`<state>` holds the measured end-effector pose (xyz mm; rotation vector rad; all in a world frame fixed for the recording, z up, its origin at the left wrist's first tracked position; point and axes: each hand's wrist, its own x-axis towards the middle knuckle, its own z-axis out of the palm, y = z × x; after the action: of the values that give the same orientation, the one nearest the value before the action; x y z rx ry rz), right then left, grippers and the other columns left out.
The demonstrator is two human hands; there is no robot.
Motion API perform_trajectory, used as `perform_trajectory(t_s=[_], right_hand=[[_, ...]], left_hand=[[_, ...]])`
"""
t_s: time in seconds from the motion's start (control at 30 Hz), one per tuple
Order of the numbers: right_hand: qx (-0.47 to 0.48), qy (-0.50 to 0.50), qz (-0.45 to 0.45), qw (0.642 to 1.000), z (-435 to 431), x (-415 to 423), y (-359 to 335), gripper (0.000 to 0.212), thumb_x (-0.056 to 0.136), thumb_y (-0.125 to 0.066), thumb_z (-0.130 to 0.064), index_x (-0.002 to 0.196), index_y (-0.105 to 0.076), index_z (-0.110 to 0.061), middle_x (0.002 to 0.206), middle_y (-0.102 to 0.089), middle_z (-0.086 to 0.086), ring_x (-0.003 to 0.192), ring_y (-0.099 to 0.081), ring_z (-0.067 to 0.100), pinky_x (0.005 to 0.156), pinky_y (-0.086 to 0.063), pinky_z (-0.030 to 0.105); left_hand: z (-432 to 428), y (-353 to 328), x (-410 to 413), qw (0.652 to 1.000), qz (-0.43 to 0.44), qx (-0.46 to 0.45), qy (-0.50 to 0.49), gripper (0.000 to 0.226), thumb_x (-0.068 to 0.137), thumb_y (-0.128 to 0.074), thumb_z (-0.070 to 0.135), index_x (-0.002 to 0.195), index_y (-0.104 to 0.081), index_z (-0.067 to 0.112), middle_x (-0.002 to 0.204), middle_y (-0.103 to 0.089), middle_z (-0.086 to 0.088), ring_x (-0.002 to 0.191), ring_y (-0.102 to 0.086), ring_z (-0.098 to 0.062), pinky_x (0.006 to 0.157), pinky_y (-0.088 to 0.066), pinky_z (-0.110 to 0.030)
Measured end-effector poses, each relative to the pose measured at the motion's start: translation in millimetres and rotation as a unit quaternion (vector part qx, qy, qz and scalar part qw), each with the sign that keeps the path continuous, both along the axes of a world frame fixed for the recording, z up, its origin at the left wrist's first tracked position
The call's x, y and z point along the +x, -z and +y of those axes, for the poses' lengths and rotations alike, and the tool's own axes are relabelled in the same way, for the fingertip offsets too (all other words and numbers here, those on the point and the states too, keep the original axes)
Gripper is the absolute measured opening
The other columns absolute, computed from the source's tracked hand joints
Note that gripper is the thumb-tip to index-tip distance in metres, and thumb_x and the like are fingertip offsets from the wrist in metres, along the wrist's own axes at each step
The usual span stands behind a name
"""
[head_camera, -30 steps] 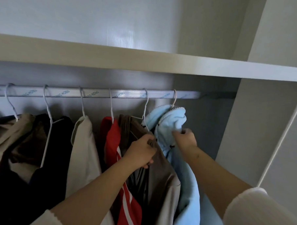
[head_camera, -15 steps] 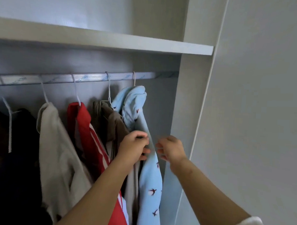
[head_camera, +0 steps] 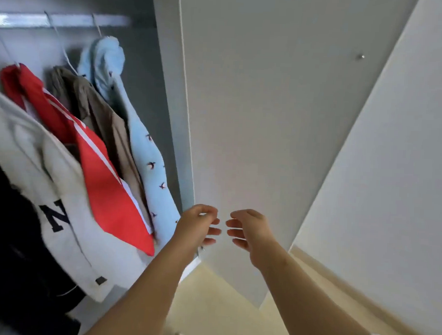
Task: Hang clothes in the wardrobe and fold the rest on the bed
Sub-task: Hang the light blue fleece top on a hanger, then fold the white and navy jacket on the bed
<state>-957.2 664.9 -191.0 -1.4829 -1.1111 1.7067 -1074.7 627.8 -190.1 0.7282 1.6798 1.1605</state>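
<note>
Clothes (head_camera: 114,147) hang from the rail (head_camera: 61,21) inside the wardrobe (head_camera: 165,89): black garment (head_camera: 9,234), white garment (head_camera: 62,190), red garment (head_camera: 105,187), brown garment (head_camera: 103,111) and light-blue garment (head_camera: 149,159), left to right. Hands: left hand (head_camera: 197,224) and right hand (head_camera: 250,229) hover before the door (head_camera: 255,118), fingers loosely curled, holding nothing.

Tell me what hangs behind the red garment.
A brown garment, partly showing, then a light blue garment. The red garment covers the brown garment's lower left side.

Empty hands (head_camera: 198,224) beside hung clothes (head_camera: 149,164)
</note>
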Motion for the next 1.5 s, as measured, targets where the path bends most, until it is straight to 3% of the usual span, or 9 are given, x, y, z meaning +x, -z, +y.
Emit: perform_trajectory(t_s=[0.27, 0.57, 0.83, 1.2, 1.5], right_hand=[[-0.070, 0.165, -0.013, 0.984, -119, 149, 33, 0.010, 0.089, -0.050, -0.011, 0.082, -0.057, -0.014, 0.069, -0.061, 0.002, 0.055, -0.054, 0.015, 0.055, -0.039, 0.022], [-0.135, 0.376, -0.023, 0.917, -266, 274, 70, 0.011, 0.091, -0.049, -0.014, 0.082, -0.056, -0.016, 0.068, -0.060, -0.001, 0.054, -0.053, 0.012, 0.053, -0.039, 0.020], [-0.154, 0.549, 0.022, 0.821, -439, 402, 86, 0.009, 0.090, -0.051, -0.014, 0.082, -0.055, -0.015, 0.069, -0.061, 0.001, 0.053, -0.054, 0.013, 0.052, -0.039, 0.020], [-0.125, 0.725, 0.062, 0.675, -705, 644, 80, 0.013, 0.088, -0.050, -0.006, 0.077, -0.054, -0.012, 0.058, -0.059, 0.004, 0.044, -0.047, 0.015, 0.047, -0.036, 0.017], [-0.124, 0.779, 0.072, 0.611, -821, 807, 96, 0.012, 0.090, -0.050, -0.009, 0.080, -0.056, -0.011, 0.063, -0.060, 0.005, 0.048, -0.052, 0.015, 0.052, -0.038, 0.020]], left_hand=[[-65, 27, 148, 0.982, 0.004, -0.032, 0.184, 0.012, 0.092, -0.051, 0.020, 0.089, -0.062, 0.023, 0.086, -0.067, -0.001, 0.065, -0.066, -0.011, 0.051, -0.052, -0.022], [-167, 63, 276, 0.915, 0.006, -0.095, 0.392, 0.008, 0.093, -0.053, 0.019, 0.088, -0.059, 0.020, 0.087, -0.064, -0.003, 0.065, -0.065, -0.014, 0.053, -0.054, -0.023], [-292, 67, 443, 0.813, 0.040, -0.096, 0.573, 0.011, 0.094, -0.049, 0.016, 0.090, -0.059, 0.016, 0.078, -0.058, 0.000, 0.060, -0.057, -0.013, 0.050, -0.048, -0.023], [-515, 66, 721, 0.699, 0.066, -0.067, 0.709, 0.011, 0.095, -0.049, 0.017, 0.088, -0.058, 0.019, 0.091, -0.058, 0.001, 0.066, -0.059, -0.012, 0.051, -0.046, -0.022], [-626, 81, 921, 0.594, 0.084, -0.050, 0.799, 0.011, 0.095, -0.050, 0.022, 0.087, -0.057, 0.023, 0.087, -0.058, 0.000, 0.072, -0.060, -0.012, 0.051, -0.046, -0.022]])
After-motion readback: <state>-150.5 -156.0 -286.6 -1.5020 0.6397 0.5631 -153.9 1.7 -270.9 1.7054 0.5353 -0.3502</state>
